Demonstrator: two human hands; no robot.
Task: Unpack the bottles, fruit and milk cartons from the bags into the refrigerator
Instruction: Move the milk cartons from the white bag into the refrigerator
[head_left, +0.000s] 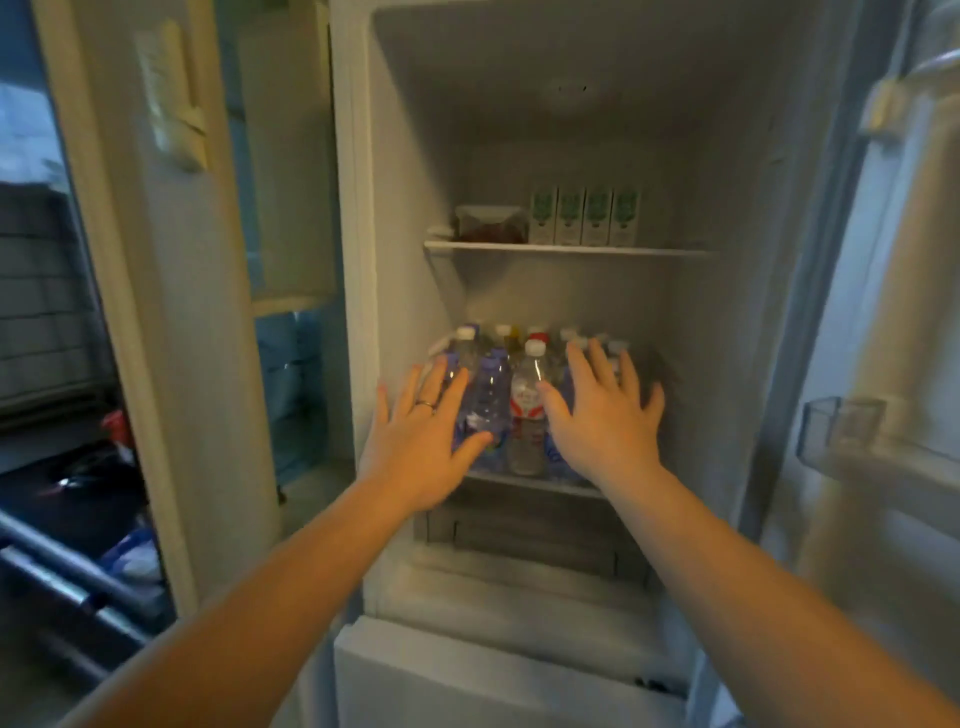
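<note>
Bottles (524, 395) fill the lower shelf (524, 480), cartons (584, 215) the upper shelf (571, 250) beside a tub (488, 223) (fruit, perhaps); left hand (423, 441) and right hand (602, 421) reach in, fingers (597, 364) released; seemingly nearly done.

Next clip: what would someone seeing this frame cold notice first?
Two bare hands with spread fingers, the left hand and the right hand, are at a crowd of bottles on the lower shelf of the open fridge. On the upper shelf, four green-and-white cartons stand in a row, with a clear box to their left.
</note>
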